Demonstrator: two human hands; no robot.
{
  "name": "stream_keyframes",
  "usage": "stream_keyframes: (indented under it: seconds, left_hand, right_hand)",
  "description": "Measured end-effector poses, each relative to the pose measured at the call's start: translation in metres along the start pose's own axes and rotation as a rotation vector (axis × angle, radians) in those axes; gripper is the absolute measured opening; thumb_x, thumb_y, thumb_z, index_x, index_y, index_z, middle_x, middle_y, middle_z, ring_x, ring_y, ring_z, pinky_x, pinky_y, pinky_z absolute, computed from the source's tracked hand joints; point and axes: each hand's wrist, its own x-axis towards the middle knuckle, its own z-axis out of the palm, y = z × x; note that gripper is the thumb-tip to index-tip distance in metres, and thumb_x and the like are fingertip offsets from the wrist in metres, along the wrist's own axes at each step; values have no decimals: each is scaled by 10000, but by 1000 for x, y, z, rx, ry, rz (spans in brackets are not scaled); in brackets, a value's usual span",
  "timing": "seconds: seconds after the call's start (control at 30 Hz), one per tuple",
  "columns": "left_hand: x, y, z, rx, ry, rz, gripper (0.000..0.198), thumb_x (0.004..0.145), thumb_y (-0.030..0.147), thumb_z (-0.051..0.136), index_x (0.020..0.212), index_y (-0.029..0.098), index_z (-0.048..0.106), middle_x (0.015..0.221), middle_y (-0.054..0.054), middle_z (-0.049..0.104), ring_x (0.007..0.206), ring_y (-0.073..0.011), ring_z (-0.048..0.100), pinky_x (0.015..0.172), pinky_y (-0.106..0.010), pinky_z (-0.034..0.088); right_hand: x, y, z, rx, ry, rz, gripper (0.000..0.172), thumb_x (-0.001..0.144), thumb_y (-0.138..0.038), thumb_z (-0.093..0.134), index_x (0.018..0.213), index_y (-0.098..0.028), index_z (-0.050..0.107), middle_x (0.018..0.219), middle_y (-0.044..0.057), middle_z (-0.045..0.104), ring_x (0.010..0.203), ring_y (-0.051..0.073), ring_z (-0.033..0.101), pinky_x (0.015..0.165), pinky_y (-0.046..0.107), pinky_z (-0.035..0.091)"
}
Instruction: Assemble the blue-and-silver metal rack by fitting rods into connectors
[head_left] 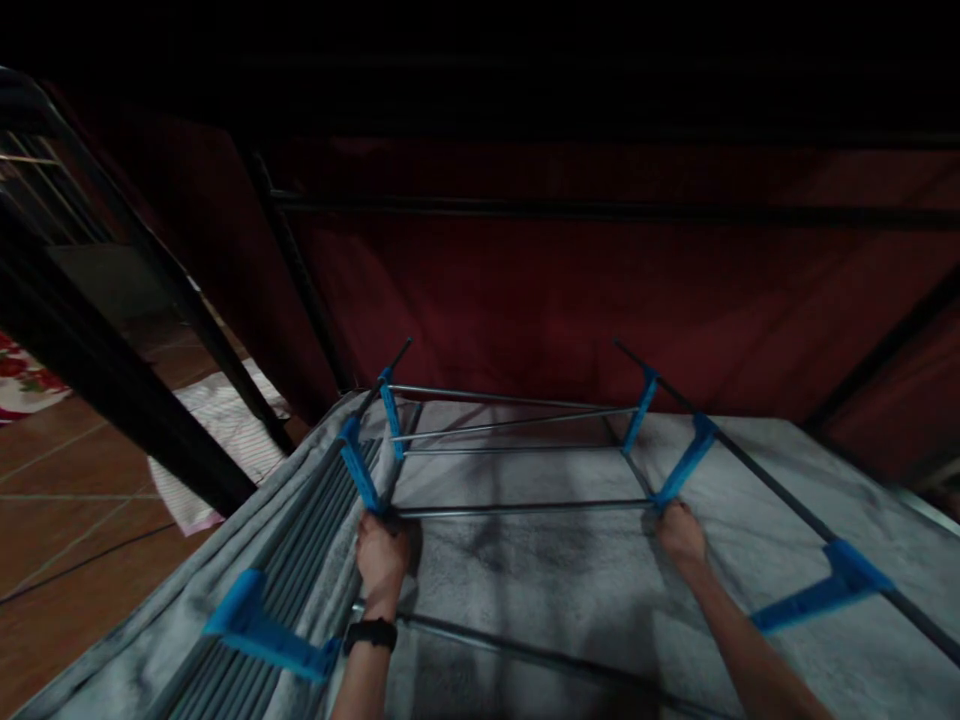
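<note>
A folding drying rack with grey metal rods (517, 507) and blue plastic brackets (358, 463) lies over a grey blanket (570, 590). My left hand (381, 556), with a black watch on the wrist, is closed around the left end of a cross rod, at the foot of a blue bracket. My right hand (681, 533) is closed on the right end of the same rod, below another blue bracket (686, 459). A folded wing of parallel rods (292, 570) lies beside my left arm.
Dark red cloth (600, 300) hangs behind on black bars (600, 212). A black frame (112, 390) slants at the left over a brown tiled floor (67, 530). A striped cloth (217, 430) lies on that floor. The light is dim.
</note>
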Motion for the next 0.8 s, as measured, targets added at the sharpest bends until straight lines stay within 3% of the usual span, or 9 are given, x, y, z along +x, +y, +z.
stream_keyframes:
  seconds: [0.2,0.4,0.57,0.63,0.7,0.8]
  left_hand:
    - [4,-2,7,2,-53,-35,608,794,187,556,1348,-16,407,1280,-336,567,1190,-399,598,918,-433,488]
    - [9,-12,3,-60,-80,-6,416,856,228,502,1226,49,565,1023,-220,653,1126,-374,612,914,-440,508]
    - [-12,3,0,-56,49,-72,604,865,303,519,1380,-12,501,1172,-275,582,1184,-416,564,988,-526,492]
    - [-25,15,-3,-54,127,-9,588,881,317,498,1372,-6,510,1193,-271,563,1189,-421,546,1015,-550,474]
    - [-34,31,-7,-106,183,119,526,899,298,471,1332,7,532,1221,-267,545,1206,-413,522,1040,-553,458]
    - [-34,61,-18,-219,230,317,455,917,241,449,1320,43,523,1284,-249,521,1253,-382,489,1083,-544,428]
  right_hand:
    - [-9,-10,-7,54,16,49,325,950,-200,488,1177,-11,622,1179,237,642,1016,291,707,818,316,515]
    - [-14,-11,-4,105,79,33,282,911,-211,521,1105,-62,660,1105,200,657,1064,282,665,913,308,495]
    - [-34,-18,1,173,213,62,403,876,-187,512,1245,-48,598,1115,211,631,1055,309,636,941,358,490]
    - [-45,-23,-4,205,317,56,471,873,-203,507,1322,-64,552,1154,210,611,1084,329,609,955,408,487]
    - [-53,-32,-16,270,405,-57,471,867,-188,484,1325,-106,557,1194,191,595,1142,327,573,1000,435,471]
    - [-50,-55,-47,395,473,-342,476,864,-143,429,1317,-162,574,1274,150,570,1233,296,517,1068,445,444]
